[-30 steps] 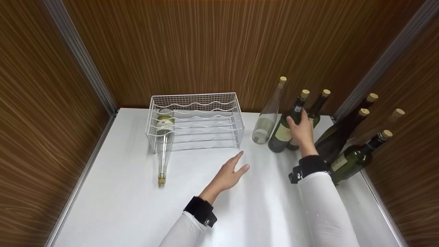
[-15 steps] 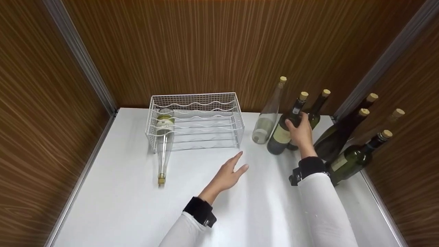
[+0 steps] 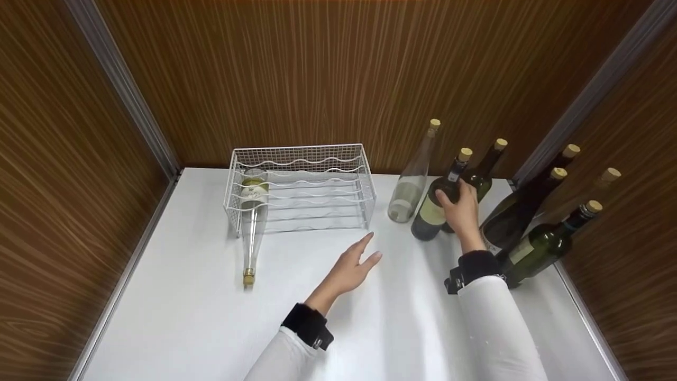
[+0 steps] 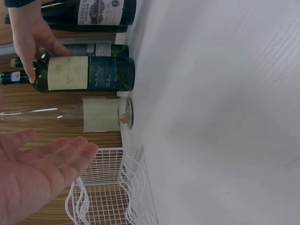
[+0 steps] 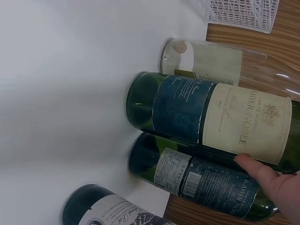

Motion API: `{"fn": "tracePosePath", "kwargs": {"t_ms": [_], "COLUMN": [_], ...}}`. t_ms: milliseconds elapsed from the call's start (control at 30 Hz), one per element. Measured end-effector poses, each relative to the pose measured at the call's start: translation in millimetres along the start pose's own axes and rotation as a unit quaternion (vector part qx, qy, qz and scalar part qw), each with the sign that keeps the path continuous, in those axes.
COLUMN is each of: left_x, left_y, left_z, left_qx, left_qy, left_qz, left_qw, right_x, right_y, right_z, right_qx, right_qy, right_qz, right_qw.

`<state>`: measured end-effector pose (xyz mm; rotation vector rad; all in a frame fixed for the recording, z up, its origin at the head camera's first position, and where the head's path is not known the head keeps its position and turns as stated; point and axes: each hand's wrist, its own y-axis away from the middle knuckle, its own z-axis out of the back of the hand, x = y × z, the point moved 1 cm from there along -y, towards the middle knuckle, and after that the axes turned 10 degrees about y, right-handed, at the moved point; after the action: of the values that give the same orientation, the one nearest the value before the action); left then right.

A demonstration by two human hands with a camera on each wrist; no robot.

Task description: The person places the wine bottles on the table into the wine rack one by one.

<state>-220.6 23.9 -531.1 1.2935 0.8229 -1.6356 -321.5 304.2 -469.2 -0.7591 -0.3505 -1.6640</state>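
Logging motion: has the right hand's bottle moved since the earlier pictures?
Yes: in the head view, against the wire rack, the held bottle moved nearer, slightly leftward.

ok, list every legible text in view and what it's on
"KAISER NOBLE", "2022": cream label on the held bottle.
"KAISER NO…": dark label on the green bottle beside it; word cut short.
"UNIBEC…", ending unclear: white label on the dark bottle.
Too small or blurred: barcode digits, these labels' other print, and all remaining labels.
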Motion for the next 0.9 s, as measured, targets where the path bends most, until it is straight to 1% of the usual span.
{"fn": "tracePosePath", "kwargs": {"t_ms": [200, 333, 433, 567, 733, 800, 900], "left_x": [-5.6, -9.5, -12.6, -18.1, -23.6, -24.8, -25.6], "left_y": [0.3, 1.0, 1.9, 3.4, 3.9, 4.0, 4.1], "left_z": [2.9, 4.2, 4.5, 4.7, 5.6, 6.2, 7.2], "left_qx": [-0.003, -0.004, -0.002, -0.001, -0.005, -0.008, -0.013], "left_qy": [0.0, 0.003, 0.014, 0.037, 0.066, 0.089, 0.135], "left_qz": [-0.006, -0.014, -0.019, -0.027, -0.02, -0.013, -0.001], "left_qw": [1.0, 0.9999, 0.9997, 0.9989, 0.9976, 0.996, 0.9907], "right_x": [-0.1, 2.8, 5.8, 9.0, 11.5, 12.5, 14.9], "right_y": [5.8, 14.4, 22.9, 36.7, 55.0, 62.0, 72.7], "right_z": [-2.3, -4.4, -6.8, -11.6, -21.0, -24.9, -31.5], "right_qx": [-0.017, -0.021, -0.023, -0.032, -0.053, -0.059, -0.066], "right_qy": [-0.011, -0.012, -0.013, 0.0, 0.015, 0.013, 0.015], "right_qz": [0.012, 0.026, 0.039, 0.062, 0.112, 0.135, 0.166], "right_qw": [1.0, 0.999, 0.999, 0.998, 0.992, 0.989, 0.984]}}
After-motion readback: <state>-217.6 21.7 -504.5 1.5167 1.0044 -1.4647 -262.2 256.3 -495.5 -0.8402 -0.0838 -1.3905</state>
